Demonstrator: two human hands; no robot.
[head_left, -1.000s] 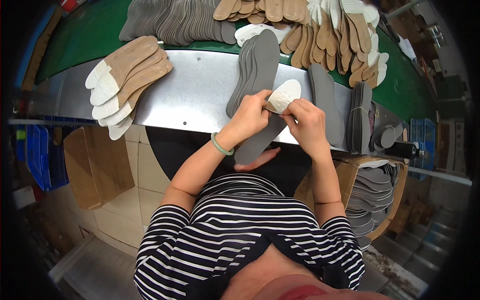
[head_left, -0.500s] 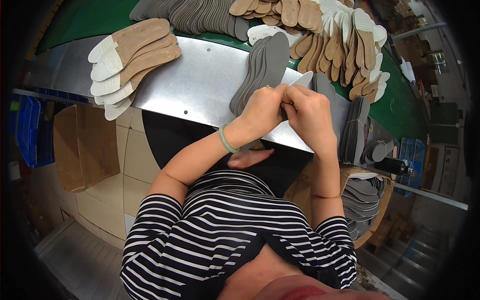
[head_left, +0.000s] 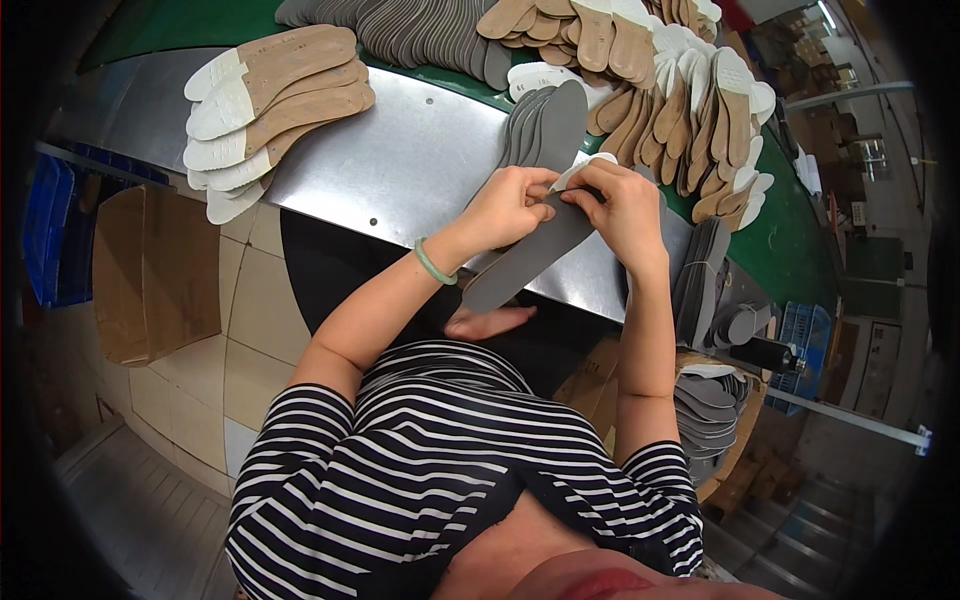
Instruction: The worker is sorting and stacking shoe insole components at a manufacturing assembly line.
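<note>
Close together, both hands (head_left: pixel 626 208) clamped on one gray insole (head_left: pixel 528 260), near a fanned insole stack (head_left: pixel 552 125).

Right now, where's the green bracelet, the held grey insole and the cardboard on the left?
Green bracelet (head_left: pixel 429 265): head view, its band.
Grey insole (head_left: pixel 528 255): head view, its middle.
Left cardboard (head_left: pixel 160 275): head view, its brown side.

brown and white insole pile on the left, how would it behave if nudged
The pile would probably slide apart, since its insoles lie loosely fanned. Some might drop off, as white ends overhang the metal surface's front edge. Each looks thin, so is probably light.
</note>
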